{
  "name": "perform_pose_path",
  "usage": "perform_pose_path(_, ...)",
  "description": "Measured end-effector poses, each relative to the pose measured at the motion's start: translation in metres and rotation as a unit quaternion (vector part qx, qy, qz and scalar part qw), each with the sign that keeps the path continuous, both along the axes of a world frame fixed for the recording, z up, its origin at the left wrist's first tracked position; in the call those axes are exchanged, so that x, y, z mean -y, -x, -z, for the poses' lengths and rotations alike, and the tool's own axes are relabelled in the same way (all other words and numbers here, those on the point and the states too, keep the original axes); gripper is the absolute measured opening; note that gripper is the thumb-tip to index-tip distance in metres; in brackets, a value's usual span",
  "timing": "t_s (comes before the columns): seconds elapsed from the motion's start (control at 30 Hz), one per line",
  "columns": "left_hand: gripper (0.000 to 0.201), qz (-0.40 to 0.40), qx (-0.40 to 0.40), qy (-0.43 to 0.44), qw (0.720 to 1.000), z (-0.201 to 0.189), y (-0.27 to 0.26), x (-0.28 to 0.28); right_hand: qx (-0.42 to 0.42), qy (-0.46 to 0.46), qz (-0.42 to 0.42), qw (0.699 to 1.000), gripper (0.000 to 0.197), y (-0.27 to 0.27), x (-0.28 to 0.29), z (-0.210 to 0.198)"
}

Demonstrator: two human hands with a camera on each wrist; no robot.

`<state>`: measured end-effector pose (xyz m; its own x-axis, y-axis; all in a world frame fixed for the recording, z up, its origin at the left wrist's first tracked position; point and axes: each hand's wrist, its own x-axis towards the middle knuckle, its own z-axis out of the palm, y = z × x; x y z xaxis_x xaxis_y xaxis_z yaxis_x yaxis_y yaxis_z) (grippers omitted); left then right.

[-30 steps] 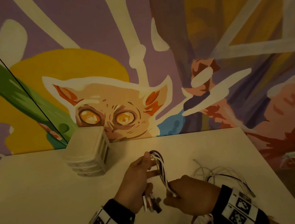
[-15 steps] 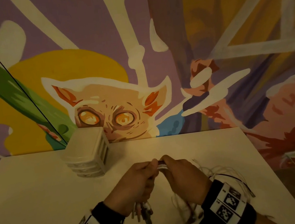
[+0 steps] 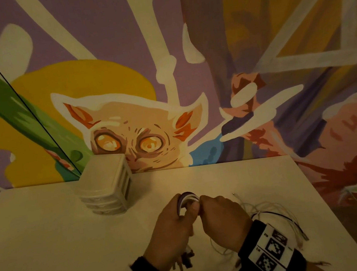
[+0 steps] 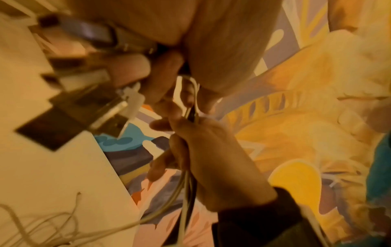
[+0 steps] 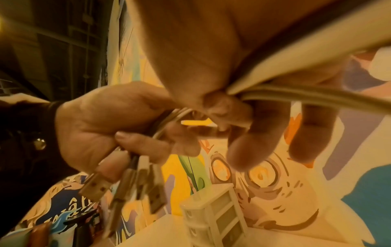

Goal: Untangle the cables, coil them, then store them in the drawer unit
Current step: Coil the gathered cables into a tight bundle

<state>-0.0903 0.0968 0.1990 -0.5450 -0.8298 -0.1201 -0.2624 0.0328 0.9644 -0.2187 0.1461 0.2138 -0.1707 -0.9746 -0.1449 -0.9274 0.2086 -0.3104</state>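
Observation:
A bundle of white and dark cables [image 3: 187,196] arches over the fingers of my left hand [image 3: 186,206], which grips it above the table. Several USB plugs [image 3: 186,258] hang below that hand; in the right wrist view the plugs [image 5: 131,183] dangle under the curled left hand [image 5: 105,125]. My right hand [image 3: 200,202] pinches the same bundle beside the left fingertips, and the cables [image 4: 190,192] run down through the right hand's palm [image 4: 201,150]. The white drawer unit [image 3: 107,184] stands at the back left with its drawers closed.
Loose thin white and black cables [image 3: 272,213] lie tangled on the white table [image 3: 51,241] to the right of my right wrist. The table's right edge [image 3: 330,211] is close to them. A painted mural wall rises right behind the table.
My right hand came up from near the plugs to the top of the loop and now meets the left fingertips. The left hand dropped slightly, still gripping the bundle.

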Motion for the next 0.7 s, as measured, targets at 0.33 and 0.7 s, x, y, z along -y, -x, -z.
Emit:
perform_pose_path(0.33, 0.027, -0.068, -0.037, -0.021, 0.997, 0.006, 0.021, -0.013, -0.064, -0.081, -0.058, 0.993, 0.025, -0.006, 0.006, -0.009)
perform_pose_path(0.7, 0.032, -0.262, -0.132, -0.281, 0.914, -0.012, -0.007, 0.041, 0.057, -0.083, -0.068, 0.993, 0.026, 0.01, -0.022, 0.013)
